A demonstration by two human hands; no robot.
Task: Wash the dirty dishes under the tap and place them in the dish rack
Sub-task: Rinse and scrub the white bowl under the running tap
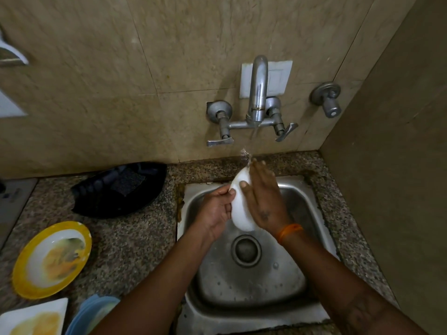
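A white dish [239, 206] stands on edge over the steel sink [312, 213], its top under the running water from the wall tap [258, 93]. My left hand [215, 209] grips its left rim with curled fingers and thumb. My right hand [263, 197] lies flat against its right face, fingers straight and pointing up into the stream, thumb on the dish. Most of the dish's right side is hidden behind that hand.
On the granite counter to the left sit a black dish rack [121, 189], a yellow-rimmed soiled bowl [52, 259], a white square plate [33, 320] with orange residue and a blue plate [94, 315]. A side wall stands close on the right.
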